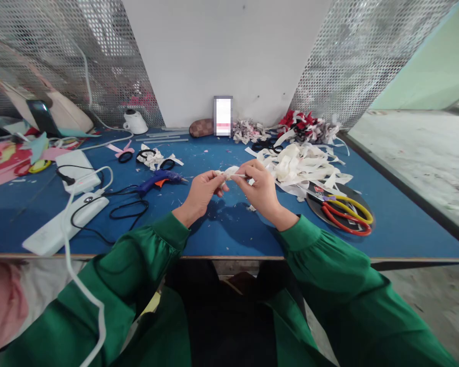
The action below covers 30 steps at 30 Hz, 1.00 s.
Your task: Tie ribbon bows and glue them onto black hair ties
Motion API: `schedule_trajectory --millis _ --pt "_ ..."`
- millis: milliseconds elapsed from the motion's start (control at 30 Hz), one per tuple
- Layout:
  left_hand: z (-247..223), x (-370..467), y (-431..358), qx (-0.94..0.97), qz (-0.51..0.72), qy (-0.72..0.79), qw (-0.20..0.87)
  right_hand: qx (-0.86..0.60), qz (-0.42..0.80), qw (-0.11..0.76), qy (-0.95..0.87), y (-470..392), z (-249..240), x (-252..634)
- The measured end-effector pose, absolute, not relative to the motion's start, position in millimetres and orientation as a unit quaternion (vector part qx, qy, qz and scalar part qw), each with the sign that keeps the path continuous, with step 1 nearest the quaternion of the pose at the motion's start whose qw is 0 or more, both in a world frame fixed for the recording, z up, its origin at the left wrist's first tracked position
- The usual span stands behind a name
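Over the middle of the blue table, both hands pinch one white fabric strip (229,172). My left hand (203,192) has thumb and fingers closed on its left end, where the cloth looks bunched. My right hand (260,189) grips the strip from the other side with bent fingers. Just right of it lies a heap of white fabric strips (300,165). To the left of my left hand rests a blue glue gun (155,181) with an orange trigger, its nozzle pointing toward the hand.
Scissors (348,211) with red and yellow handles lie on a dark round plate (313,204) at right. White power strips (67,224) and cables occupy the left. Finished-looking bows (155,158) lie behind the glue gun. A phone (223,116) stands by the back panel near fabric bundles (306,127).
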State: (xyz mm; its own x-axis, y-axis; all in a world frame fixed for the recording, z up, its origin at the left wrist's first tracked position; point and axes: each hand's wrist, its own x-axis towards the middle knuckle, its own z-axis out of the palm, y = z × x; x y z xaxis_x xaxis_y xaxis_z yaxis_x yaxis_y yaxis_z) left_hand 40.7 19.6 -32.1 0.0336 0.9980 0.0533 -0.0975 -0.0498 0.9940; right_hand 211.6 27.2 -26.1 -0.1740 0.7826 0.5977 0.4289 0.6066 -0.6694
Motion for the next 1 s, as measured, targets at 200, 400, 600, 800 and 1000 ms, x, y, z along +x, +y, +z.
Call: schedule_trajectory --millis 200,400,600,800,1000 --pt "-31.1 42.8 16.9 0.532 0.487 0.449 0.528 -0.364 0.181 0.471 -0.783 24.3 -24.1 209.9" --pt "-30.2 43.6 15.1 0.549 0.479 0.434 0.529 -0.443 0.253 0.423 -0.749 25.0 -23.5 208.1" --pt "-27.4 44.9 13.1 0.554 0.485 0.435 0.518 -0.404 0.361 0.493 -0.681 27.1 -27.1 204.0" --pt "-31.2 46.6 13.9 0.581 0.493 0.454 0.463 -0.397 0.469 0.536 -0.579 34.8 -35.5 200.2" --pt "-33.7 45.4 14.3 0.604 0.479 0.469 0.432 -0.423 0.407 0.522 -0.618 30.6 -30.9 202.5"
